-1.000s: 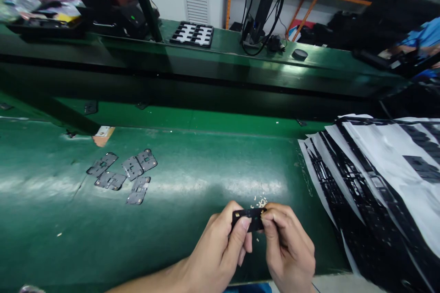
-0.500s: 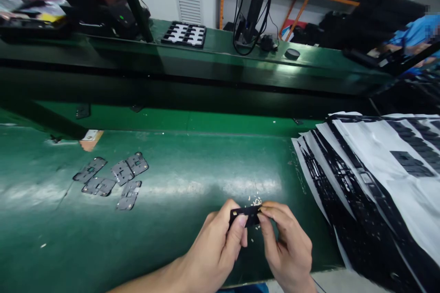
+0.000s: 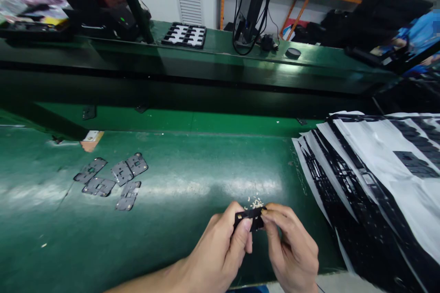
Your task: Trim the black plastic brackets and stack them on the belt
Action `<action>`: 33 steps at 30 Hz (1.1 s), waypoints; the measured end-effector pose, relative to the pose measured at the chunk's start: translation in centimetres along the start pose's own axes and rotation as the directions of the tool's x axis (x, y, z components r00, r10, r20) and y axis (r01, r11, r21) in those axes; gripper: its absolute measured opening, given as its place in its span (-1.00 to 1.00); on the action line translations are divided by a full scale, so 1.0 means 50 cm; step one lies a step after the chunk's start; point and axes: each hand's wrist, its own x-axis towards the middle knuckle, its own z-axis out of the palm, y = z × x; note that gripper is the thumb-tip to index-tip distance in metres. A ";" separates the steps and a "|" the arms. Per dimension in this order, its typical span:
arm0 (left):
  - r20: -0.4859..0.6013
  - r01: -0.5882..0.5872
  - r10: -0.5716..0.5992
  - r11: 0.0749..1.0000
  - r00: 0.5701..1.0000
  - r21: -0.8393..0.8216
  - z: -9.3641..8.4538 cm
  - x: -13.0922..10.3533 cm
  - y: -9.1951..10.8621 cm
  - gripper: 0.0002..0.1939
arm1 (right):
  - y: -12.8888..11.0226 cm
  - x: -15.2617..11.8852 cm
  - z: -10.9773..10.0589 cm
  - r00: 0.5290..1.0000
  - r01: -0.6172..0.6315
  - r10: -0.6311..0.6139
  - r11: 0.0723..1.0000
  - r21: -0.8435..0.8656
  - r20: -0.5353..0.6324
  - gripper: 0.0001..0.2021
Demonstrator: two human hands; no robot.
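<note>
Near the front edge of the green bench, my left hand (image 3: 225,242) is closed on a small black plastic plate (image 3: 252,216), thumb on its face. A pale gold patch shows near the plate's left end. My right hand (image 3: 290,245) pinches the plate's right end between thumb and index finger; whether a tiny part sits in that pinch cannot be seen. Just behind the plate lies a scatter of tiny cream-coloured bits (image 3: 256,202). To the left, several similar dark plates (image 3: 99,186) with cut-outs lie loosely grouped on the bench.
On the right stands a stack of black moulded sheets (image 3: 343,178) interleaved with white paper (image 3: 374,146). A raised green shelf (image 3: 213,64) crosses behind, carrying a black-and-white tray (image 3: 184,35) and cables (image 3: 252,13). A person in blue (image 3: 421,32) is at the far right.
Both hands and the black plate have shifted slightly right and down in the picture. The grip looks the same, and the plates on the left lie as before.
</note>
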 end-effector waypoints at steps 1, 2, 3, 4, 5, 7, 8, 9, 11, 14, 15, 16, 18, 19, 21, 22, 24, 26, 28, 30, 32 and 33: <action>0.002 0.006 -0.006 1.000 1.000 -0.005 0.002 0.000 0.001 -0.62 | 0.000 0.000 -0.002 1.000 -0.006 0.006 1.000 -0.001 0.005 -0.66; 0.002 0.008 -0.008 1.000 1.000 -0.007 0.003 0.000 0.002 -0.60 | 0.000 0.000 -0.003 1.000 -0.012 0.012 1.000 -0.002 0.010 -0.67; 0.000 0.008 -0.008 1.000 1.000 -0.004 0.004 0.000 0.003 -0.59 | 0.000 0.000 -0.005 1.000 -0.015 0.015 1.000 -0.003 0.017 -0.67; 0.000 0.008 -0.008 1.000 1.000 -0.001 0.005 0.000 0.005 -0.58 | 0.001 0.001 -0.006 1.000 -0.017 0.017 1.000 -0.006 0.024 -0.67; 0.001 0.010 -0.010 1.000 1.000 0.002 0.005 0.000 0.007 -0.58 | 0.001 0.001 -0.007 0.999 -0.021 0.021 1.000 -0.010 0.031 -0.68; 0.004 0.019 -0.019 1.000 1.000 0.007 0.006 0.001 0.010 -0.57 | 0.003 0.001 -0.007 0.998 -0.028 0.029 0.999 -0.021 0.050 -0.70; 0.006 0.028 -0.028 1.000 1.000 0.005 0.006 0.001 0.010 -0.56 | 0.004 0.002 -0.007 0.998 -0.029 0.031 0.999 -0.025 0.059 -0.71; 0.011 0.038 -0.038 0.999 0.999 0.001 0.006 0.002 0.010 -0.56 | 0.004 0.002 -0.006 0.997 -0.033 0.035 0.999 -0.028 0.067 -0.72; 0.016 0.057 -0.057 0.998 0.998 -0.014 0.009 0.005 0.008 -0.56 | 0.005 0.003 -0.004 0.996 -0.044 0.046 0.999 -0.032 0.079 -0.74; 0.012 0.080 -0.079 0.996 0.997 -0.040 0.012 0.011 0.000 -0.57 | 0.004 -0.001 -0.008 0.990 -0.096 0.099 0.995 -0.034 0.104 -0.79; 0.009 0.088 -0.087 0.995 0.996 -0.046 0.013 0.014 -0.003 -0.58 | 0.005 -0.005 -0.013 0.984 -0.129 0.132 0.991 -0.030 0.120 -0.80; 0.007 0.095 -0.095 0.994 0.995 -0.051 0.012 0.016 -0.006 -0.58 | 0.006 -0.009 -0.018 0.976 -0.169 0.170 0.985 -0.018 0.138 -0.81; 0.002 0.103 -0.103 0.993 0.995 -0.052 0.010 0.021 -0.010 -0.58 | 0.012 -0.019 -0.035 0.953 -0.260 0.251 0.965 0.031 0.169 -0.81; 0.001 0.104 -0.105 0.993 0.995 -0.048 0.007 0.022 -0.012 -0.58 | 0.017 -0.024 -0.045 0.941 -0.304 0.291 0.951 0.059 0.171 -0.81; 0.007 0.112 -0.112 0.993 0.994 -0.037 0.000 0.023 -0.015 -0.58 | 0.029 -0.035 -0.065 0.920 -0.382 0.368 0.919 0.100 0.139 -0.81; 0.015 0.113 -0.113 0.993 0.994 -0.032 -0.003 0.023 -0.016 -0.59 | 0.034 -0.038 -0.073 0.908 -0.415 0.403 0.903 0.109 0.113 -0.83; 0.034 0.107 -0.106 0.994 0.994 -0.031 -0.007 0.023 -0.017 -0.59 | 0.040 -0.042 -0.081 0.891 -0.454 0.448 0.884 0.112 0.072 -0.87; 0.042 0.095 -0.094 0.995 0.995 -0.034 -0.008 0.023 -0.017 -0.59 | 0.037 -0.040 -0.075 0.903 -0.428 0.425 0.899 0.088 0.061 -0.90; 0.045 0.086 -0.085 0.996 0.995 -0.037 -0.005 0.022 -0.016 -0.59 | 0.026 -0.033 -0.058 0.947 -0.318 0.316 0.948 0.020 0.059 -0.86; 0.050 0.077 -0.075 0.996 0.996 -0.039 0.000 0.021 -0.015 -0.60 | 0.014 -0.023 -0.039 0.981 -0.187 0.189 0.981 -0.055 0.049 -0.79; 0.050 0.065 -0.063 0.997 0.997 -0.033 0.005 0.019 -0.014 -0.61 | 0.006 -0.015 -0.024 0.994 -0.101 0.104 0.990 -0.096 0.031 -0.74; 0.046 0.059 -0.058 0.998 0.997 -0.028 0.007 0.018 -0.012 -0.61 | 0.005 -0.012 -0.020 0.996 -0.079 0.081 0.992 -0.101 0.022 -0.72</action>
